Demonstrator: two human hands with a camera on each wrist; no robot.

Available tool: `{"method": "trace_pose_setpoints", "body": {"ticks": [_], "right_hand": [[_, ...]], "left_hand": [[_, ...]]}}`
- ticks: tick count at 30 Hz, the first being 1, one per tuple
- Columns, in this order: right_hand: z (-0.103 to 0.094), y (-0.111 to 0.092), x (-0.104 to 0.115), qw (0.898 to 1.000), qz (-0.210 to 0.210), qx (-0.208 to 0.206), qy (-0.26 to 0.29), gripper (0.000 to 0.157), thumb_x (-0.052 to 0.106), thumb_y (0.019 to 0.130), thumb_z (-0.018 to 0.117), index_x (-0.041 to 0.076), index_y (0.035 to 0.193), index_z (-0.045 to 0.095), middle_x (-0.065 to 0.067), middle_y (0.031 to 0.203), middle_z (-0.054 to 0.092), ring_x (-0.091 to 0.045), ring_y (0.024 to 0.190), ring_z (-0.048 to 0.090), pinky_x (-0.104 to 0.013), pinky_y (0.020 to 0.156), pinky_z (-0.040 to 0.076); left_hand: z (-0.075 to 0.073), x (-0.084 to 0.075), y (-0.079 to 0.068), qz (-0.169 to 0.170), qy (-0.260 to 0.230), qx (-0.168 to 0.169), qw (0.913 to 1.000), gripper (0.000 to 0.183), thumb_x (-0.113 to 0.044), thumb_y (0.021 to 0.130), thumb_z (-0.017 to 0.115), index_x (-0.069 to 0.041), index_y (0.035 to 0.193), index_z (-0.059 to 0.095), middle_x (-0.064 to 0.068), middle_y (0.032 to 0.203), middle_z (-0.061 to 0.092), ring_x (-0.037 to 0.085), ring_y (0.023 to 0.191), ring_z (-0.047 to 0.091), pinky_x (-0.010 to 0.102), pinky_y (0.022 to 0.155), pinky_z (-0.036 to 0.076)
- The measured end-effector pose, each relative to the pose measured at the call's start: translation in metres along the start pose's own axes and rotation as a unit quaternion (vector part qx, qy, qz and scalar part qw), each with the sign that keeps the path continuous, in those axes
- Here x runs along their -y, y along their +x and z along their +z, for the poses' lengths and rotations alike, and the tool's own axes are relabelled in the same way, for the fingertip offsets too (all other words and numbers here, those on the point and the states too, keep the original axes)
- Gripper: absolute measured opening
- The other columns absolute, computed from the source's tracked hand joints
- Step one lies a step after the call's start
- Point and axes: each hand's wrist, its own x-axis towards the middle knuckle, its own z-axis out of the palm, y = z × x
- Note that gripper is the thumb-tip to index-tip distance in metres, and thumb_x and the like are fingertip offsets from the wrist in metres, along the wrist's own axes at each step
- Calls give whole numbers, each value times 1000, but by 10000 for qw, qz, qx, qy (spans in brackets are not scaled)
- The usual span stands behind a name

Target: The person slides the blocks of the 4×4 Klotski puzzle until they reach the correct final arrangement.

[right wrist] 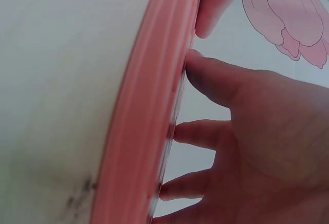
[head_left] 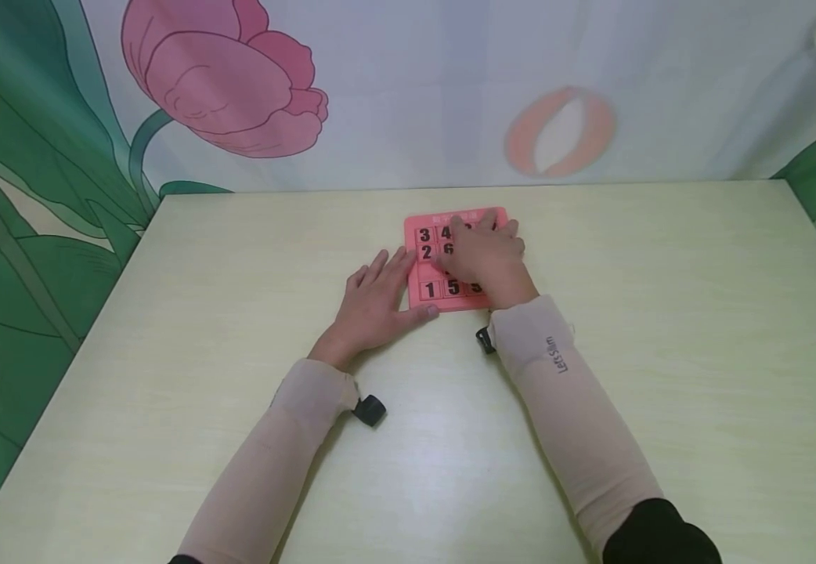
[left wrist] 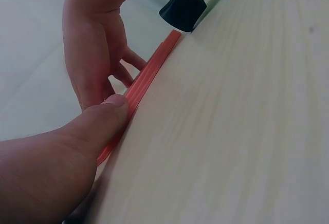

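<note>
A pink-red number sliding puzzle (head_left: pixel 418 270) lies flat on the table, black numerals on its tiles. My left hand (head_left: pixel 374 307) rests at its left side: the straight fingers touch the left edge and the thumb lies along the near edge. In the left wrist view that thumb (left wrist: pixel 105 113) touches the puzzle's side (left wrist: pixel 146 75). Over the tiles is my right hand (head_left: pixel 487 254), spread fingertips resting on the puzzle's face and covering several tiles. The right wrist view shows the thumb and fingers of this hand (right wrist: pixel 277 142) touching the face beside the thick ridged side (right wrist: pixel 146 90).
The pale wooden table (head_left: pixel 239 235) extends around the puzzle on all sides. Behind it hangs a light cloth (head_left: pixel 408 94) printed with a pink flower (head_left: pixel 225 78) and green leaves. Both wrists wear small black cameras (head_left: pixel 370 410) over beige sleeves.
</note>
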Motion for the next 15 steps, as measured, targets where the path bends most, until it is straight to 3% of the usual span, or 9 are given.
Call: {"method": "trace_pose_setpoints", "body": {"ticks": [15], "right_hand": [[3, 3, 1, 9997, 167, -178, -20, 77, 53, 97, 58, 18, 160, 31, -35, 156, 18, -51, 117, 34, -58, 91, 42]], "left_hand": [[1, 0, 1, 12, 14, -22, 10000, 98, -73, 91, 51, -21, 164, 12, -1, 169, 11, 25, 154, -1, 49, 120, 4]]}}
